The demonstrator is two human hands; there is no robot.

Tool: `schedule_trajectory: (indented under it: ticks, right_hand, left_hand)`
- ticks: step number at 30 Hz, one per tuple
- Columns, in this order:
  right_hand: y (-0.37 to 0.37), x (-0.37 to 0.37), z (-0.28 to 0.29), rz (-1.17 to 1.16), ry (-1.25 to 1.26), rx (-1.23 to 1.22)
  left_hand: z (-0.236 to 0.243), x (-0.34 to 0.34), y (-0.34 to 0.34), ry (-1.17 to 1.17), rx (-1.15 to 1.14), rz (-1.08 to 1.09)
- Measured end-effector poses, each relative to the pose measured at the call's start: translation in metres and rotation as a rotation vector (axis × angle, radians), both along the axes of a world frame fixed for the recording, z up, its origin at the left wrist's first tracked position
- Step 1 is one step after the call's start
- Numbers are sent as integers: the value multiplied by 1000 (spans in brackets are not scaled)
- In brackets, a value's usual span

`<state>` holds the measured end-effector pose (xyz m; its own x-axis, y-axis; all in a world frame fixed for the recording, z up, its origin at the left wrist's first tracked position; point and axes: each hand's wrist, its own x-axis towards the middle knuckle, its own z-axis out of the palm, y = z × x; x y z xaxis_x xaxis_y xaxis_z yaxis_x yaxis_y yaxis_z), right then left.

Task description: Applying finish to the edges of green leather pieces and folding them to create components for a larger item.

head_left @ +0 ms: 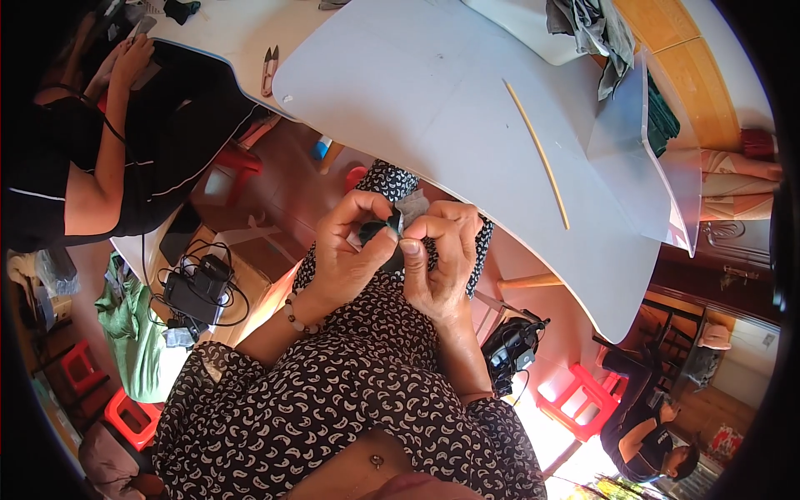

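Observation:
Both my hands meet over my lap, in front of the near edge of the table. In a pinch, my left hand [354, 248] holds a small piece of dark green and grey fabric [411, 205]. The thumb and forefinger of my right hand [437, 254] close on the same piece, right beside the left fingertips. A grey flap of it sticks up between the hands, while a dark green part shows inside the left fingers. The rest of the piece is hidden by my fingers.
A pale table [417, 92] spreads ahead, with a thin wooden stick [537, 154] and thread snips [269, 72] on it. Grey cloth [593, 37] hangs at the back right by a clear panel [662, 167]. Co-workers sit at left and lower right. Red stools [583, 402] stand around.

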<state>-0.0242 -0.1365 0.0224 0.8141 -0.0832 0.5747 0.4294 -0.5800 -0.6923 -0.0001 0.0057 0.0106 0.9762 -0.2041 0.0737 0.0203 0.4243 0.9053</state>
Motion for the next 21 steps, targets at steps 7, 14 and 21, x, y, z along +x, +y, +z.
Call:
schedule_trajectory:
  ticks: [7,14,21]
  right_hand:
    - [-1,1,12,-18,77,91]
    - [4,3,16,-36,104,63]
    - [1,10,19,-102,-15,-242]
  left_hand:
    - [4,6,6,-277,211,26]
    - [-4,8,3,-330,261,119]
    - [-11,6,0,-413,356,175]
